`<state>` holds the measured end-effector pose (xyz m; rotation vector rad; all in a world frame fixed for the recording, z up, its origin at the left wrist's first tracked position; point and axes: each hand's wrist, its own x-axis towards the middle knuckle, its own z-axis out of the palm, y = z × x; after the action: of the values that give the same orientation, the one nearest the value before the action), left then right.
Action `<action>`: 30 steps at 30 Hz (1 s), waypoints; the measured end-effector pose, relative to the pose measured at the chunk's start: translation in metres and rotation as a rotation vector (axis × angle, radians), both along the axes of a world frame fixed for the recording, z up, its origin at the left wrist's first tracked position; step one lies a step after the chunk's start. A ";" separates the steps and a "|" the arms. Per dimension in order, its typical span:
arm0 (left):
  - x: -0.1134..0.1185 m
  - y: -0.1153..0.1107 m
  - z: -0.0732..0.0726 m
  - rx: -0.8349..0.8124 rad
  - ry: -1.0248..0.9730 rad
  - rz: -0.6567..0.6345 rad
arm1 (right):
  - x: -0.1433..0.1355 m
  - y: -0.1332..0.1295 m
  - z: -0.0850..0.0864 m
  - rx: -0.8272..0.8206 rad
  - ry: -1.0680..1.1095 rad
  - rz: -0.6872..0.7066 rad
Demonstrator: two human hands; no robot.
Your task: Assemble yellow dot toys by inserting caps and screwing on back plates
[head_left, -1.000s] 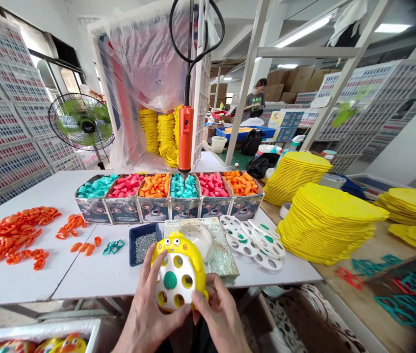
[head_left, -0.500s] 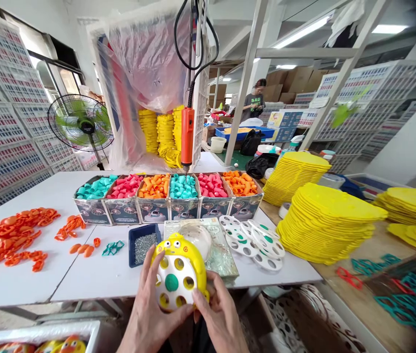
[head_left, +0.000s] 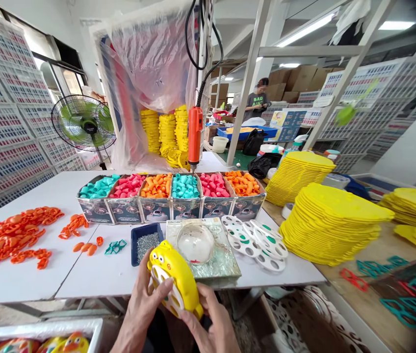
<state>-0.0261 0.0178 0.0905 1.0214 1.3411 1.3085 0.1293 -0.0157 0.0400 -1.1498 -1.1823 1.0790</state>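
The yellow toy (head_left: 181, 270) is tilted at the lower centre of the frame. The left hand (head_left: 142, 300), partly curled, grips its left side; the right hand (head_left: 211, 317), likewise curled, grips its lower right edge.

Holding toy (head_left: 181, 268) tilted, turned leftward, between left hand (head_left: 142, 300) and right hand (head_left: 212, 319). Just beyond grip: tray (head_left: 134, 251) of metal bits (head_left: 148, 242); beside it, bowl (head_left: 195, 243) on box (head_left: 228, 260). Farther out: six bins (head_left: 156, 212), driver (head_left: 195, 135) hanging above. Right of grip: discs (head_left: 244, 241), then yellow stacks (head_left: 329, 228). Left: orange parts (head_left: 11, 230).
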 end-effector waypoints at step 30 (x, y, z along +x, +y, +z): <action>-0.003 0.004 -0.009 0.041 -0.115 0.012 | 0.003 -0.001 0.005 -0.082 -0.081 -0.078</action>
<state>-0.0295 0.0214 0.0815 0.9524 1.2401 1.3880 0.1319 -0.0169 0.0455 -1.3038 -1.1549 1.0381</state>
